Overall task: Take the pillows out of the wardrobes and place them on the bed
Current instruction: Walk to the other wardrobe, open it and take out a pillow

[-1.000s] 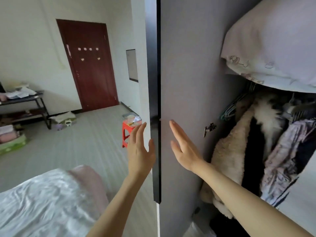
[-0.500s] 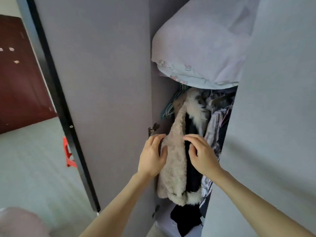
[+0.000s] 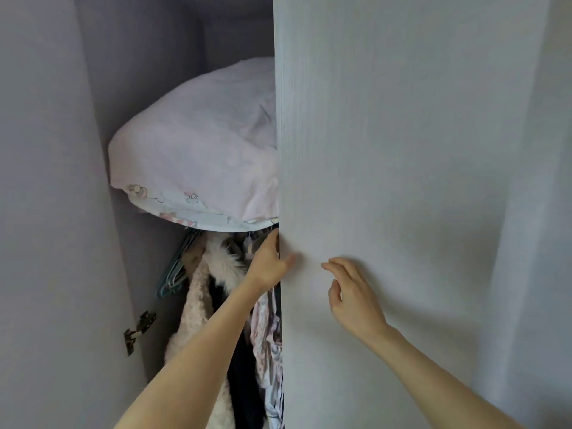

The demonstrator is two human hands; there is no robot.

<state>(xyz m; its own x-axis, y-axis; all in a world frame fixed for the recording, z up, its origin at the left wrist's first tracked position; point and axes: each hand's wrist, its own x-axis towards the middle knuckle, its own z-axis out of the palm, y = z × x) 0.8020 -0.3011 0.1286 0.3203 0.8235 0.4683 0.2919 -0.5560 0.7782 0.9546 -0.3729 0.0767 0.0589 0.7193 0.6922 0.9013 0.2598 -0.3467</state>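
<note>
we see the pillow up on the wardrobe shelf, above the hanging clothes. the right door stands before its right part. our left hand is at that door's edge, our right hand before its face.

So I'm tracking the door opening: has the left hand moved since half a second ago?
Yes. The left hand has left the furry coat and gone right, to grip the edge of the right wardrobe door.
</note>
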